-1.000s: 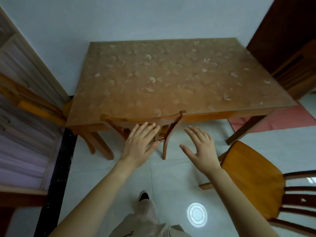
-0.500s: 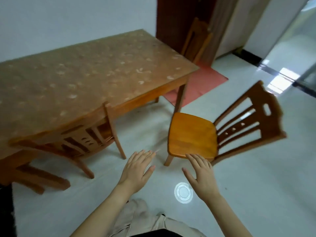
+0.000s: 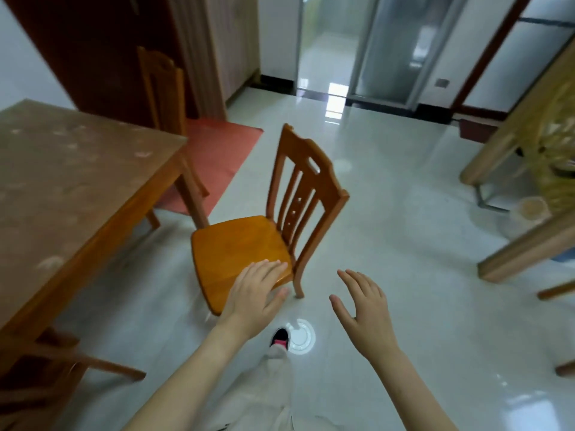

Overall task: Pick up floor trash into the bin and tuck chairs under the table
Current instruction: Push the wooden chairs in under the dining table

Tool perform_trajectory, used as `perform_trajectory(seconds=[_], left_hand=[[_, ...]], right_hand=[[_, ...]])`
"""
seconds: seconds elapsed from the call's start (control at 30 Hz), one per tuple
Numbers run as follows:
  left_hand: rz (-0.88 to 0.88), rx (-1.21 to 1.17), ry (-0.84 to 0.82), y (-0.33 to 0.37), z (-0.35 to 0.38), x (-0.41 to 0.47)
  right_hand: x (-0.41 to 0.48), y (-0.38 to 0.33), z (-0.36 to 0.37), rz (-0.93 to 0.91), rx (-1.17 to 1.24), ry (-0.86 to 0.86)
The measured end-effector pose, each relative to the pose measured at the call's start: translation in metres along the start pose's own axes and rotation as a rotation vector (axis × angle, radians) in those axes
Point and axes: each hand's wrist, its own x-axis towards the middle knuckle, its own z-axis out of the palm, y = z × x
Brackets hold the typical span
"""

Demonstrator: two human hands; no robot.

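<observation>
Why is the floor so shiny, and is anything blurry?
Head view: doorway light glares off the glossy floor; a round reflection lies beside the shoe; the table is blurred, the chair sharper; the wide lens bends edges.

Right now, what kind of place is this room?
Most likely the dining area of a home: a wooden table with a matching wooden chair standing beside it, a glossy tiled floor, and a frosted glass door behind.
</observation>
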Motion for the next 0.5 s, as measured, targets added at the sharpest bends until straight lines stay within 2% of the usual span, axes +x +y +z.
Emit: perform_trajectory(seconds=[0.27, 0.5], left_hand=[[0.163, -0.001, -0.043, 0.004, 0.030, 0.139], [0.297, -0.049, -0.033, 0.014, 0.027, 0.287]], right_hand=[[0.095, 0.051, -0.013, 0.166, -0.044, 0.048], [0.199, 0.090, -0.050, 0.249, -0.064, 0.177]])
